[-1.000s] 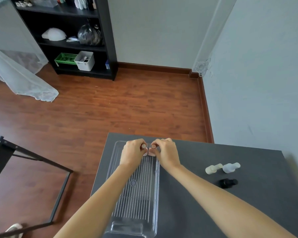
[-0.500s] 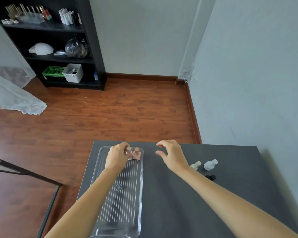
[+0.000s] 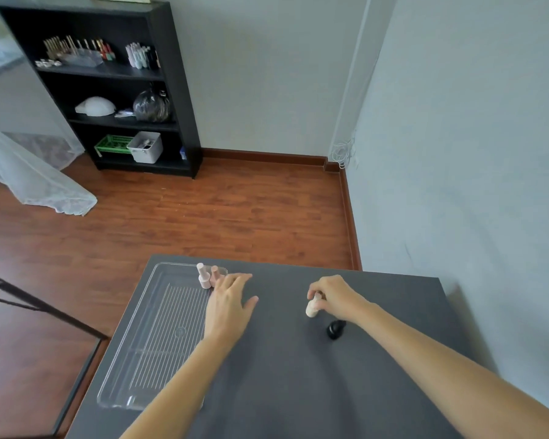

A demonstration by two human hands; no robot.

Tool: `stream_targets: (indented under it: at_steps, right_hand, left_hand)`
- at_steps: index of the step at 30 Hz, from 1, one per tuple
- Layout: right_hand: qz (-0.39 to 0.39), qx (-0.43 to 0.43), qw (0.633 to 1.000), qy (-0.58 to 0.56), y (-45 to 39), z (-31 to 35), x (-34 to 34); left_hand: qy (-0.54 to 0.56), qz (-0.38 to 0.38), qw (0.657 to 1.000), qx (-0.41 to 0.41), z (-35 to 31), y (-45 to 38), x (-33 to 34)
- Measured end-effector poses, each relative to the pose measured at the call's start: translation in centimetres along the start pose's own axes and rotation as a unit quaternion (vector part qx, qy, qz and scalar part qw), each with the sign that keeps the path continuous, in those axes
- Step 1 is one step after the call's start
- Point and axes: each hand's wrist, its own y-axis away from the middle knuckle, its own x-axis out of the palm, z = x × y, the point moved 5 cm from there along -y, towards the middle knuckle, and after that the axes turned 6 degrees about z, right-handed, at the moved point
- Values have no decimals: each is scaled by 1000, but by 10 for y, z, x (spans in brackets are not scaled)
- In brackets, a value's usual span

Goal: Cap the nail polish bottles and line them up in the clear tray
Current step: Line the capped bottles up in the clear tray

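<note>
A clear ridged tray (image 3: 159,337) lies along the left side of the dark table (image 3: 282,375). Two capped pink nail polish bottles stand upright at its far right corner: a pale pink one (image 3: 203,276) and a darker pink one (image 3: 215,275) beside it. My left hand (image 3: 230,304) hovers open just right of them, fingers spread, holding nothing. My right hand (image 3: 335,297) is closed on a cream bottle (image 3: 313,307), tilted, near the table's middle right. A black bottle (image 3: 335,329) lies on the table just below it. The white bottle is hidden behind my right hand.
A black shelf unit (image 3: 114,90) with cosmetics, a green basket and a white bin stands against the far wall. Wood floor lies beyond the table's far edge. A grey wall runs close along the right. A black metal frame (image 3: 45,312) stands to the left.
My left hand let go of the pink bottles in the tray and drew back to the right. My right hand moved right and closed on the cream bottle.
</note>
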Motion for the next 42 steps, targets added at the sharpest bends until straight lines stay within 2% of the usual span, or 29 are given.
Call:
stream_targets:
  at_steps: [4,7,13,20,25,30,36,42]
  right_hand:
    - [-31,-6,999,24,0,-14,-8]
    - [-78,-8,997,-22,5,-25,-20]
    - [-147,-37,985,-77,21,-44,-40]
    - [-178,-52,979,-89,29,-47,-49]
    - [-180,-75,977,-83,19,-20,-50]
    - [-154,-131,975,-93,0,40,-42]
    - [-123,-196,969,-84,-30,124,-21]
    - [-94,-229,966,-81,-61,191,9]
  left_hand:
    - [-1,123,992,24,-34,24,56]
    - [1,215,976,44,-62,33,95]
    - [6,249,967,47,-112,25,142]
    - [25,211,977,-3,-110,13,147]
    - [69,153,986,-13,-87,19,108]
    - [107,69,991,-38,-47,28,34]
    - [88,-19,991,-100,25,35,-61]
    - [33,-38,990,-135,86,23,-111]
